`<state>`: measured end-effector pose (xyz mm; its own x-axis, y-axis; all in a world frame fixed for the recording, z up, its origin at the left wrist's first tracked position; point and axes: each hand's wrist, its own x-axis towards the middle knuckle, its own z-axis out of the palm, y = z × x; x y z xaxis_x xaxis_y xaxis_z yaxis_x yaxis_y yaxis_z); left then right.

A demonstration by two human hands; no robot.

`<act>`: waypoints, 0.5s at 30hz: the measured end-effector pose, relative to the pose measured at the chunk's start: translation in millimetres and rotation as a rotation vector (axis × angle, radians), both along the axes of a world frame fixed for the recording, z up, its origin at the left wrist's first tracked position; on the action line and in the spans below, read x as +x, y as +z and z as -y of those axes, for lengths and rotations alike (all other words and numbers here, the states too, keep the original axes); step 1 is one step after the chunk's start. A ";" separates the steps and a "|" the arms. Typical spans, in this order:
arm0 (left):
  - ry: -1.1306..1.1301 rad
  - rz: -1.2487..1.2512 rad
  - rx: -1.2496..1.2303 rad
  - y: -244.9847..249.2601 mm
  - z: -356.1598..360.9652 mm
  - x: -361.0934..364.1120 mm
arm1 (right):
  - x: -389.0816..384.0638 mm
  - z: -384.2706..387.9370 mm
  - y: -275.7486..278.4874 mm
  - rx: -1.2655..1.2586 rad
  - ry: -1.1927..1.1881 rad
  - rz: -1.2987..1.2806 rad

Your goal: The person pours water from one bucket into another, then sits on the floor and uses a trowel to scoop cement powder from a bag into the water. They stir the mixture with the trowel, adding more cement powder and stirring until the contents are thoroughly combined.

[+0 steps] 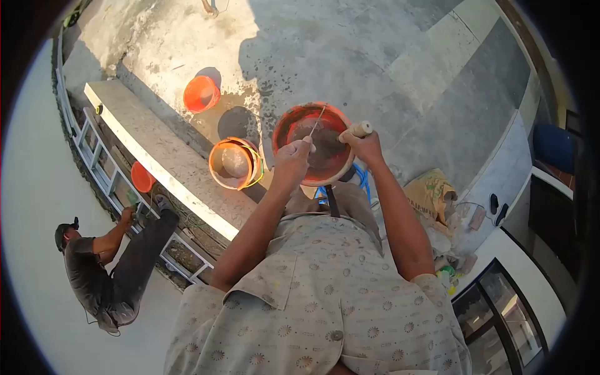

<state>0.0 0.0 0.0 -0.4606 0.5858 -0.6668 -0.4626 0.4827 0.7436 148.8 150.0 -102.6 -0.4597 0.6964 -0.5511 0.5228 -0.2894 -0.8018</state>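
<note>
A large round red-orange tub (345, 170) with grey, wet-looking material inside is in front of me. My left hand (292, 164) is closed around a thin, straight tool (319, 117) that angles up across the tub's opening, its edge toward me. At the tub's right side, my right hand (367, 150) is closed on a thick, pale cylindrical handle (360, 129). The far end of that handle's tool is hidden. Both hands overlap the tub in this view.
Stacked orange buckets (235, 164) stand left of the tub, and another bucket (201, 94) is farther out. A long low wall (162, 156) runs along the left. Beyond it a person (106, 269) is beside a ladder (103, 159). At right lies a sack (431, 194).
</note>
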 end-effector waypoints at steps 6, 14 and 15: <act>0.245 -0.229 -0.077 -35.1 121.4 -71.2 | -134.9 107.4 20.2 0.063 0.152 -0.009; 0.673 -0.106 -0.139 -59.4 236.3 -111.1 | -216.0 199.0 23.6 0.298 0.669 -0.092; 0.738 -0.104 -0.122 -60.7 245.0 -113.2 | -222.8 207.1 26.8 0.300 0.718 -0.115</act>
<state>-113.2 -245.0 -60.7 -0.7689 0.0251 -0.6389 -0.6282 0.1566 0.7621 -74.1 -57.1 -75.8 -0.8963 0.3186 -0.3084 0.4090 0.3251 -0.8527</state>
